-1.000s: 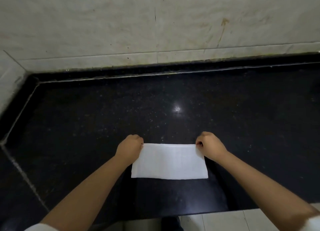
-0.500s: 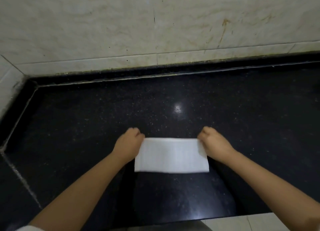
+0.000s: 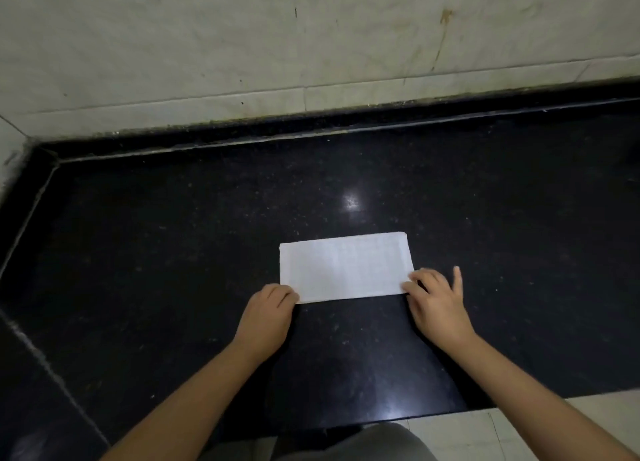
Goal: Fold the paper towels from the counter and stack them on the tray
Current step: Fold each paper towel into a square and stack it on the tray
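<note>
One towel lies flat on the black counter — a white rectangle, already folded by the look of its doubled edge, long side running left to right. Two hands work at its near edge, one per corner. The left hand is curled, knuckles up, its fingertips on the near-left corner; whether it pinches the towel or only presses it down cannot be told. The right hand touches the near-right corner with fingers loosely spread — one finger raised apart from the rest — and seems to press rather than grip. A pale tiled wall runs behind the counter. One bright glint of light sits on the counter just beyond the towel.
</note>
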Demonstrator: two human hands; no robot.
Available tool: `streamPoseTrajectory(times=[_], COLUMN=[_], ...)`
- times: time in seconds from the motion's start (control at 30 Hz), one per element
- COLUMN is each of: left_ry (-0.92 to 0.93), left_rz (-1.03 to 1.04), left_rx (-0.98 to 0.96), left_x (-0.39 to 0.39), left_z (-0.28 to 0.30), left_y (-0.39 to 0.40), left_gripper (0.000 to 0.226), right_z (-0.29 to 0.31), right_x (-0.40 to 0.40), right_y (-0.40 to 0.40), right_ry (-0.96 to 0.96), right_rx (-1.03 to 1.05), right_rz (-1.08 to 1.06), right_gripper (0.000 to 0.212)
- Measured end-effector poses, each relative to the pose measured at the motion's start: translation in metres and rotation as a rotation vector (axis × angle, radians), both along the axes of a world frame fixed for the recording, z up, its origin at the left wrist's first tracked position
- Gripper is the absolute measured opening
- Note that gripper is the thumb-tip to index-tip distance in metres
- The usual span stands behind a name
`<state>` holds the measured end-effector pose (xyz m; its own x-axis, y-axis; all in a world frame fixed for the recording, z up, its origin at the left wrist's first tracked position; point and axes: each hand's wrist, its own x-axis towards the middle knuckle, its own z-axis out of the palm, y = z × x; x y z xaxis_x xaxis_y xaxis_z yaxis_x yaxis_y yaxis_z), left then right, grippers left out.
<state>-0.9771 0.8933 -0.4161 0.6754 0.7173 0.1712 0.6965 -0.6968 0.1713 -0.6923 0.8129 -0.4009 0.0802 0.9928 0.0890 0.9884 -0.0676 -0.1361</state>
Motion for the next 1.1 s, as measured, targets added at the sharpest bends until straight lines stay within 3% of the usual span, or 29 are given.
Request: streamPoseTrajectory(times=[0.07, 0.13, 0.27, 0.4, 0.6, 0.67, 0.77, 0.83, 0.9, 1.0, 1.1], left_ry=[-0.003, -0.052, -0.034, 0.106, 0.193, 0.190, 0.156, 0.083, -0.046, -0.175, -0.210], left_rz=[0.071, 0.107, 0.213, 0.345, 0.376, 0.369, 0.368, 0.355, 0.345, 0.380, 0.465], left_rx=[0.004, 0.036, -0.019, -0.348, -0.362, -0.365, -0.391, -0.400, -0.381, -0.312, -0.283], left_x=[0.002, 0.008, 0.047, 0.090, 0.097, 0.097, 0.098, 0.097, 0.088, 0.057, 0.013], left_z=[0.000, 0.008, 0.023, 0.020, 0.009, 0.009, 0.010, 0.013, 0.019, 0.029, 0.026], left_y=[-0.008, -0.009, 0.008, 0.021, 0.018, 0.014, 0.014, 0.017, 0.020, 0.024, 0.022], left_gripper=[0.016, 0.029, 0.038, 0.057, 0.062, 0.062, 0.061, 0.060, 0.058, 0.053, 0.049], right_z=[0.000, 0.007, 0.022, 0.024, 0.029, 0.029, 0.036, 0.048, 0.059, 0.065, 0.049], right_x=[-0.002, -0.005, -0.013, -0.021, -0.021, -0.020, -0.025, -0.035, -0.052, -0.091, -0.131], right_y=[-0.004, 0.000, 0.015, 0.029, 0.038, 0.035, 0.037, 0.043, 0.051, 0.066, 0.072], right_ry=[0.074, 0.194, 0.156, 0.143, 0.269, 0.394, 0.643, 0.710, 0.730, 0.720, 0.576], right_rx=[-0.023, -0.049, -0.256, -0.393, -0.397, -0.340, -0.173, -0.047, 0.039, 0.170, 0.119], right_rz=[-0.055, -0.171, -0.457, -0.540, -0.605, -0.613, -0.575, -0.504, -0.427, -0.276, -0.068], right_gripper=[0.009, 0.033, 0.036, 0.032, 0.014, 0.008, 0.019, 0.028, 0.028, 0.007, 0.009])
